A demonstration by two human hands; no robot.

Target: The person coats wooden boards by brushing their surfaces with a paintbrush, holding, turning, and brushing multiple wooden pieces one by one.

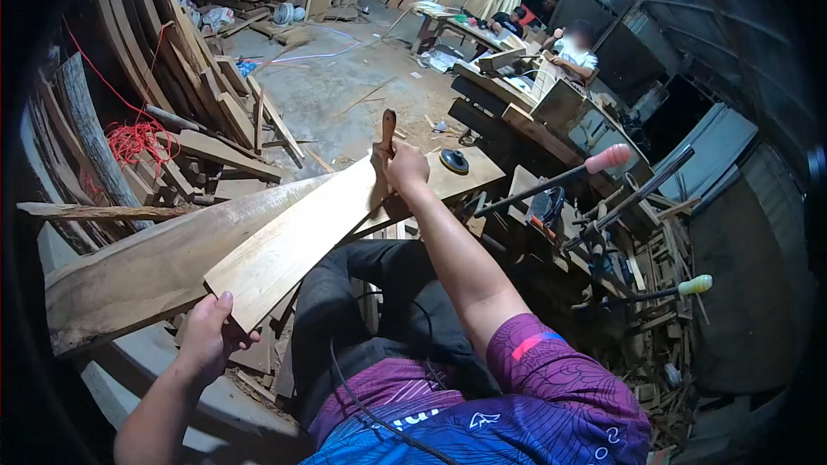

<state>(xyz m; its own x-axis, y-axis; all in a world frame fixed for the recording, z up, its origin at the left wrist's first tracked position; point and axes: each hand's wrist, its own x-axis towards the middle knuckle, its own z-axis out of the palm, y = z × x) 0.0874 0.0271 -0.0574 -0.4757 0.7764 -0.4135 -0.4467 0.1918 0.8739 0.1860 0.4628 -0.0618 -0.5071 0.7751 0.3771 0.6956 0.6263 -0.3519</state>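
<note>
A pale wooden board (297, 237) slants across my lap, over a wider plank. My left hand (209, 331) grips its near corner, thumb on top and fingers curled beneath. At the far end, my right hand (407, 168) is closed around the base of a brown wooden handle (389, 125) with a hole near its tip. I cannot tell whether this handle is part of the board or a separate piece. Just right of that hand, a round black sanding pad (454, 161) with a yellow rim lies on a plank.
A wide rough-edged plank (129, 284) extends left under the board. Clamp bars with a pink handle (608, 158) and a yellow-green handle (696, 284) jut out at right. Red string (138, 145) hangs by stacked slabs. Two people sit at a far workbench (469, 30). A cable crosses my lap.
</note>
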